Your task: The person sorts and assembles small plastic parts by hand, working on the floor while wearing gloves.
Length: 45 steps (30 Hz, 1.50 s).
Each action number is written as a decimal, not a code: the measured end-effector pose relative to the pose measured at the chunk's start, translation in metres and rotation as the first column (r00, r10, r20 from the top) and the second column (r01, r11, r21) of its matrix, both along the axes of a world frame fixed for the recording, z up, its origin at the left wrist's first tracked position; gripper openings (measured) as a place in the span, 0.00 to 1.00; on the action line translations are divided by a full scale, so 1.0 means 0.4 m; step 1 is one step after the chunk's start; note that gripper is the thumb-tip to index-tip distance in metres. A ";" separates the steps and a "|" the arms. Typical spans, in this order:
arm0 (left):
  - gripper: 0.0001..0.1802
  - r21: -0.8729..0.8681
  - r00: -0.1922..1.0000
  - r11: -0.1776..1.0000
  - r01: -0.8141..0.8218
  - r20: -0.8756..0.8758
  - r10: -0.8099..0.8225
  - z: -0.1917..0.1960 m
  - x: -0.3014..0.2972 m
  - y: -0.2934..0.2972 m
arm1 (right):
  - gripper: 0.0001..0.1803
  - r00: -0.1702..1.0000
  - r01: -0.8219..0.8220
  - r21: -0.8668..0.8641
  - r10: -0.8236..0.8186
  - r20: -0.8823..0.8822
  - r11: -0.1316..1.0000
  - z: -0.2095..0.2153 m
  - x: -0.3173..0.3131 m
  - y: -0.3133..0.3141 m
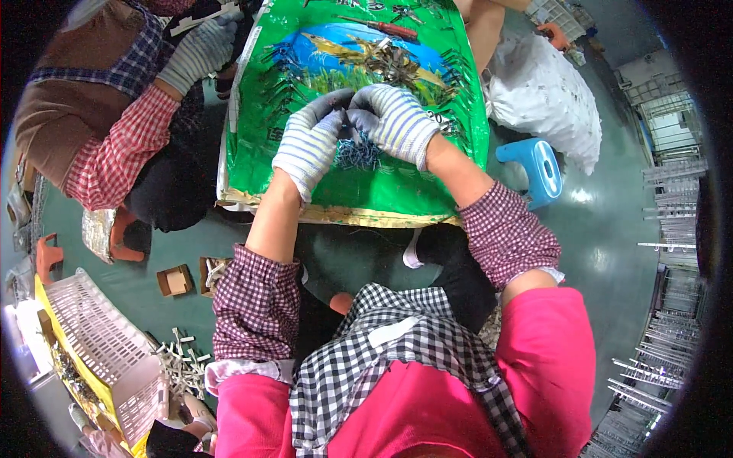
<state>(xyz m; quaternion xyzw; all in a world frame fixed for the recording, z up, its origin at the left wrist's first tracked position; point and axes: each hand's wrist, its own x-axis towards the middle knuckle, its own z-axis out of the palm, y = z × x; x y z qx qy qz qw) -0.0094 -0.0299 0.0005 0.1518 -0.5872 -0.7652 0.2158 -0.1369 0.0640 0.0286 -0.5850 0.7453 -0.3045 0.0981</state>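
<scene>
Many small thin metal pieces (357, 153) are lying in a dark, bluish bundle on the green printed sheet (336, 187), directly under your two gloved hands; you are working them at the centre of the sheet, just above your lap. Your left hand (311, 141) is curling partly closed, its fingertips pinching at the top of the bundle; your right hand (397, 122) is closing likewise, thumb and forefinger meeting the left at one small piece (343, 116); exactly how much each is gripping you cannot tell, because the gloves are covering the contact.

Judging by their look, the pieces are handling as light, stiff and springy parts; they are probably tangling with one another and slipping on knitted gloves; take hold of a single piece by its end, between thumb and forefinger, rather than grabbing the heap.

A second heap of pale metal parts (389, 61) is lying further up the sheet, well apart from your hands; a red-handled tool (385, 29) is lying near the far edge. A co-worker's gloved hand (200, 47) is reaching in at the upper left corner of the sheet; keep clear of it. A blue plastic stool (538, 169) and a white sack (546, 91) are standing to your right; a white plastic basket (99, 336) and small cardboard boxes (177, 281) are sitting on the floor to your left; nothing is blocking the bundle itself.
</scene>
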 end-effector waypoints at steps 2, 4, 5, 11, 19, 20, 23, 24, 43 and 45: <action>0.17 -0.032 1.000 0.999 -0.005 0.009 0.005 0.003 0.002 0.006 | 0.09 0.985 0.052 0.195 -0.082 0.150 0.979 0.021 0.009 -0.008; 0.17 -0.093 0.999 0.994 -0.052 -0.020 0.051 -0.005 -0.003 0.007 | 0.10 0.995 0.086 0.050 -0.083 -0.061 0.995 -0.001 0.010 -0.012; 0.17 -0.101 0.998 0.993 -0.066 -0.007 0.066 -0.015 -0.007 0.004 | 0.10 0.991 0.118 0.024 -0.116 -0.065 0.993 -0.011 0.011 -0.013; 0.17 -0.151 0.989 0.979 -0.136 -0.073 0.126 -0.013 -0.021 0.013 | 0.09 0.970 0.177 -0.212 -0.134 0.202 0.961 -0.081 0.005 -0.028; 0.19 -0.153 0.957 0.945 -0.289 -0.071 0.281 -0.021 -0.010 0.019 | 0.09 0.981 0.087 -0.223 -0.044 0.190 0.971 -0.052 -0.007 -0.061; 0.21 -0.110 0.947 0.940 -0.322 -0.023 0.322 -0.010 0.001 0.026 | 0.09 0.986 0.064 -0.215 -0.028 0.167 0.975 -0.038 -0.032 -0.084; 0.24 -0.096 0.936 0.934 -0.345 0.040 0.350 0.009 0.022 0.031 | 0.12 0.981 0.132 -0.132 -0.111 0.156 0.982 -0.007 -0.133 -0.198; 0.24 -0.136 0.937 0.931 -0.338 0.041 0.346 0.003 0.017 0.031 | 0.14 0.986 0.157 -0.052 -0.154 0.061 0.986 0.016 -0.160 -0.235; 0.21 -0.218 0.967 0.942 -0.254 -0.072 0.244 0.026 0.021 0.050 | 0.25 0.922 0.203 0.411 -0.032 -0.386 0.889 -0.105 -0.286 -0.660; 0.20 -0.319 0.943 0.888 -0.331 -0.094 0.318 0.019 0.010 0.033 | 0.27 0.905 0.169 0.359 -0.001 -0.426 0.918 -0.096 -0.335 -0.625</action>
